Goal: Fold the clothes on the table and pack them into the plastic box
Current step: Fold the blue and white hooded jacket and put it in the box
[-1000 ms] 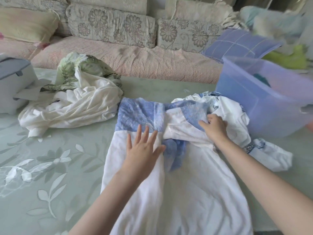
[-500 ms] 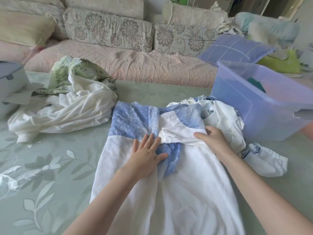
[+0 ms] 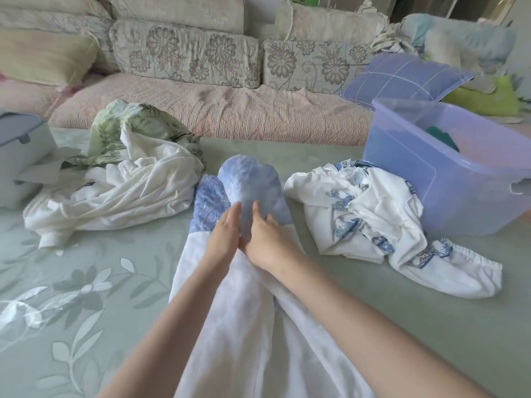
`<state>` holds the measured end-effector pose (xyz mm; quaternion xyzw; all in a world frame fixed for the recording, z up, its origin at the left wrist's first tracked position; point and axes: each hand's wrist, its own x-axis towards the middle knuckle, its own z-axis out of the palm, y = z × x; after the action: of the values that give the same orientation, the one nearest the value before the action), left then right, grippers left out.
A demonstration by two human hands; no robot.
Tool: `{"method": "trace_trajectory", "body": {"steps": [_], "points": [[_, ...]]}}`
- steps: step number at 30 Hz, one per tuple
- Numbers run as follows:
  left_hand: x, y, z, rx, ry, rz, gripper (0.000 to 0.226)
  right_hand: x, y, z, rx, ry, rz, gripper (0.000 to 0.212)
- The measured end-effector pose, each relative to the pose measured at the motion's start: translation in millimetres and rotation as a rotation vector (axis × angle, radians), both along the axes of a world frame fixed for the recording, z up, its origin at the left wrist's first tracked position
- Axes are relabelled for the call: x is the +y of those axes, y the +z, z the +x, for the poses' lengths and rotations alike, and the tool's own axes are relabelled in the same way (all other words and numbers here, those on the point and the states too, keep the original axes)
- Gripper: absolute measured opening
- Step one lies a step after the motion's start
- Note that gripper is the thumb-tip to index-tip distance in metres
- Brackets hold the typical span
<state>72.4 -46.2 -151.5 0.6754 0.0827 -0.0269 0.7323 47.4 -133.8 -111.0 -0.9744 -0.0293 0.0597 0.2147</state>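
While the white-and-blue garment [image 3: 247,326] lies on the desk [image 3: 86,282], we press our left hand [image 3: 222,237] and right hand [image 3: 265,242] together on it. The plastic box [image 3: 448,179] stands far right.

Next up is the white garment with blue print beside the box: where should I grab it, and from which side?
Take the white garment with blue print by its elastic cuff, which trails free toward you on the table. Come from the near right; the plastic box blocks the far side, and the middle is bunched.

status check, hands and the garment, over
Left hand and right hand together on blue-and-white garment, mid-fold. Plastic box open. Nothing blocking.
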Motion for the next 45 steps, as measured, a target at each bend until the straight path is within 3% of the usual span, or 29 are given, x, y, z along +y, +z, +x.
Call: {"method": "trace_trajectory", "body": {"steps": [1, 3, 6, 8, 13, 17, 18, 20, 23, 26, 28, 30, 33, 36, 40, 45], "points": [[3.0, -1.1, 4.3, 0.056, -0.014, -0.028, 0.058, -0.8, 1.4, -4.1, 0.027, 0.005, 0.019, 0.082], [1.3, 1.2, 9.7, 0.127, -0.031, -0.090, 0.053, -11.9, 7.2, -15.7, 0.026, 0.016, 0.058, 0.073], [-8.6, 7.4, 26.4, 0.023, 0.051, 0.128, 0.025, -41.6, 17.1, -37.9, 0.016, 0.033, 0.038, 0.058], [-17.9, 13.3, 37.8, -0.022, 0.075, 0.199, 0.017, -64.8, 23.2, -58.1, 0.112, 0.035, -0.037, 0.054], [-39.0, 15.0, 61.7, 0.104, -0.018, -0.029, 0.017, -117.1, 25.1, -106.8, 0.425, 0.143, -0.075, 0.049], [-59.6, 18.2, 65.4, 0.126, -0.127, -0.115, 0.020, -114.4, 24.7, -134.5, 0.363, 0.150, -0.030, 0.030], [-66.5, 17.4, 67.0, 0.132, -0.156, -0.087, 0.024, -107.5, 24.2, -140.4, 0.333, 0.147, -0.043, 0.035], [-82.3, 17.2, 70.6, 0.139, -0.210, -0.026, 0.030, -88.6, 29.0, -149.7, 0.302, 0.152, -0.087, 0.068], [-101.8, 22.4, 73.8, 0.064, -0.222, 0.287, 0.036, -68.6, 18.6, -151.4, 0.355, 0.163, -0.137, 0.078], [-102.2, 18.6, 70.9, -0.151, -0.181, 0.671, 0.070, -57.6, 1.1, -151.6, 0.499, 0.245, -0.143, 0.080], [-92.3, 13.3, 70.1, -0.351, -0.112, 0.818, 0.077, -54.2, 2.3, -151.4, 0.571, 0.263, -0.089, 0.088], [-77.5, 11.8, 71.7, -0.510, -0.068, 0.906, 0.077, -58.0, 5.4, -150.8, 0.555, 0.293, -0.047, 0.096], [-50.1, 12.2, 76.3, -0.569, -0.063, 0.964, 0.066, -65.7, 15.3, -146.2, 0.498, 0.316, 0.059, 0.068], [-14.5, 4.4, 82.7, -0.524, -0.037, 1.028, 0.046, -71.8, 27.5, -133.1, 0.238, 0.304, 0.035, 0.049], [25.5, -7.2, 84.9, -0.400, -0.063, 1.044, 0.046, -72.8, 24.8, -69.6, -0.082, 0.057, 0.261, 0.030], [42.9, -5.9, 81.9, -0.360, 0.022, 1.125, 0.046, -56.3, 3.0, 19.9, -0.186, -0.106, 0.248, 0.030]]}}
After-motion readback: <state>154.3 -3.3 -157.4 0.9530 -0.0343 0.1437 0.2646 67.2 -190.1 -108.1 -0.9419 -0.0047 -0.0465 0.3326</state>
